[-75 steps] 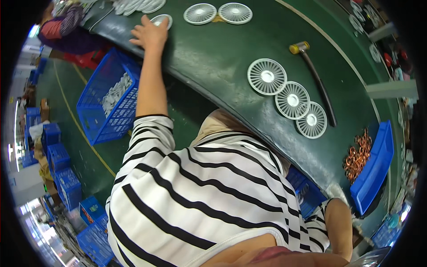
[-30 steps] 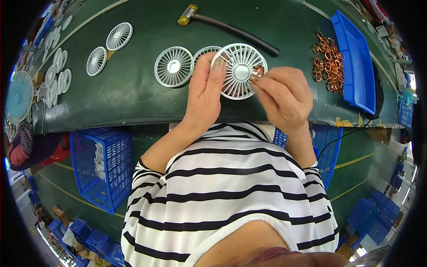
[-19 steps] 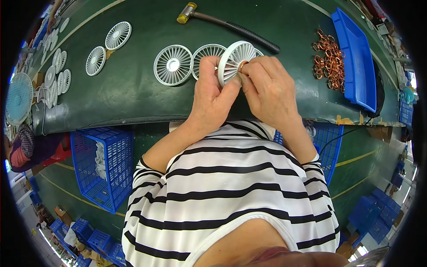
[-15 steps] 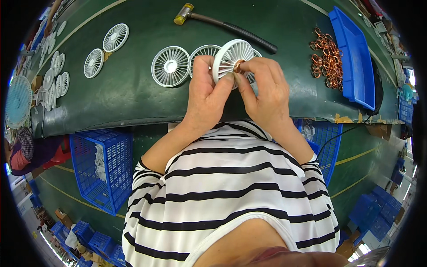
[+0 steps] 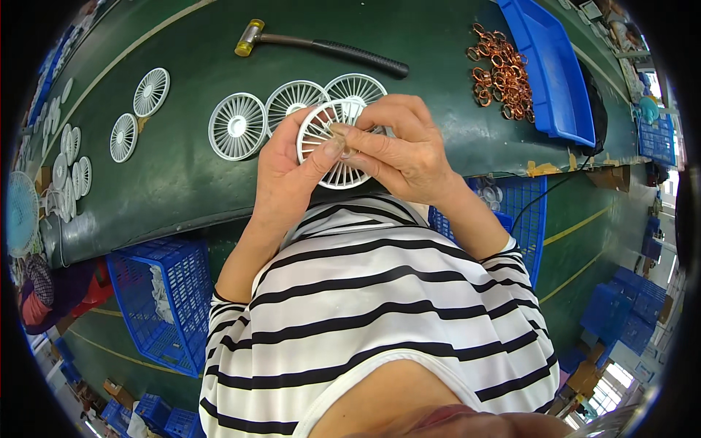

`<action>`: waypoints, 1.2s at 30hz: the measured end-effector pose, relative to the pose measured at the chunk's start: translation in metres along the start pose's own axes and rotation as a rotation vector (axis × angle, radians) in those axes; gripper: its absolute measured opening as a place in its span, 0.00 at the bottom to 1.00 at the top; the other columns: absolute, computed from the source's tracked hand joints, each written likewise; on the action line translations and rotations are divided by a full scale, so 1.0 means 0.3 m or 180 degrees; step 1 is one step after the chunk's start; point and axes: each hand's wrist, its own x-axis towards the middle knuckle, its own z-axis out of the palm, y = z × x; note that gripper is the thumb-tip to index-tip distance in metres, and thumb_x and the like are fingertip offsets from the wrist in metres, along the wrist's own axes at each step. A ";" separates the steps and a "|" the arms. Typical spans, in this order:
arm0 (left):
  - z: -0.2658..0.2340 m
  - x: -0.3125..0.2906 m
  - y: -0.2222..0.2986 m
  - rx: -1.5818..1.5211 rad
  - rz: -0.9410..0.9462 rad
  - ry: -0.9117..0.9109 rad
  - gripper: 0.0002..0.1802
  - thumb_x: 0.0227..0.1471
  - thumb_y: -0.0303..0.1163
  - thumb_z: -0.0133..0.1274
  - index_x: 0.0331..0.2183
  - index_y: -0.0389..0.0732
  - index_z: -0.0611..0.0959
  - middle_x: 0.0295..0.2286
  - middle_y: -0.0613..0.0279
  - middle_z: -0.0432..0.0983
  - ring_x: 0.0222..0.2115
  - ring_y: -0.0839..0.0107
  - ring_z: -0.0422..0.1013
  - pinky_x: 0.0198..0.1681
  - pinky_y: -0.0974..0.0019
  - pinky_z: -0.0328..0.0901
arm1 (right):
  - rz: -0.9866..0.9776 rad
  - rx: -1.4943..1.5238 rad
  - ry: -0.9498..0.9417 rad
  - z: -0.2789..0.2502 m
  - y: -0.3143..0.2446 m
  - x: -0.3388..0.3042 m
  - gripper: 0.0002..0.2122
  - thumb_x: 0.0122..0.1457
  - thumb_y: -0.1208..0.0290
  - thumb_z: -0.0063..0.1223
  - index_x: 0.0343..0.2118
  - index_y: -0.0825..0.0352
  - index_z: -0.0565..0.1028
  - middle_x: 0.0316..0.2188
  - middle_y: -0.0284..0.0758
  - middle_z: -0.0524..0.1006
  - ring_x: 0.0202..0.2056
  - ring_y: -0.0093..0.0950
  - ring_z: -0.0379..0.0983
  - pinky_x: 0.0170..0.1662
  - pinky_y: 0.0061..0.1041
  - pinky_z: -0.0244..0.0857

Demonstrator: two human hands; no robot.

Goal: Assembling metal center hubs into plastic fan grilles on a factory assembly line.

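Note:
A white round grille with thin spokes point(image 5: 340, 178) is held in front of my chest, its face tilted toward me. My left hand point(image 5: 283, 169) is closed on its left rim, the thumb lying across the spokes. My right hand point(image 5: 410, 152) is closed on its right side, thumb and fingertips pressed together at the middle. The fingers cover the hub; no copper ring shows there. Just beyond, three similar grilles, a left one point(image 5: 236, 127), a middle one point(image 5: 295, 96) and a right one point(image 5: 358, 87), lie on the green tabletop point(image 5: 191, 171); my hands partly hide the latter two.
A yellow-faced hammer point(image 5: 359, 56) lies beyond the grilles. At right, a pile of copper-coloured rings point(image 5: 504, 79) sits beside a blue tray point(image 5: 556, 80). More grilles, including a nearer one point(image 5: 124, 137), lie at left. Blue crates, one left point(image 5: 191, 292) and one right point(image 5: 535, 219), stand below the table edge.
The grille has come down closer to me and turned its face upward. The copper ring seen at its hub is now hidden behind my fingers. The whole view has shifted somewhat.

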 end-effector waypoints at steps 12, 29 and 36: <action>-0.144 0.002 -0.002 0.2019 0.2149 0.1944 0.19 0.56 0.21 0.50 0.49 0.30 0.68 0.42 0.52 0.72 0.40 0.73 0.72 0.45 0.70 0.67 | 0.2455 -0.1715 0.0847 -0.171 0.153 -0.106 0.13 0.51 0.68 0.61 0.37 0.66 0.75 0.34 0.40 0.74 0.36 0.36 0.72 0.36 0.32 0.68; -0.465 -0.003 0.107 0.4298 0.2044 0.2096 0.23 0.47 0.32 0.59 0.46 0.38 0.77 0.48 0.44 0.70 0.50 0.48 0.66 0.52 0.56 0.62 | 0.2579 -0.2317 0.0241 -0.265 0.307 -0.273 0.08 0.55 0.67 0.58 0.28 0.67 0.75 0.28 0.38 0.73 0.29 0.35 0.70 0.34 0.32 0.65; -0.772 0.254 0.296 0.5678 0.0435 0.2743 0.39 0.51 0.63 0.46 0.54 0.43 0.71 0.49 0.48 0.71 0.53 0.49 0.64 0.56 0.32 0.47 | 0.2946 -0.0610 0.0356 -0.244 0.260 -0.258 0.10 0.58 0.66 0.55 0.30 0.69 0.75 0.21 0.37 0.75 0.23 0.24 0.69 0.30 0.24 0.64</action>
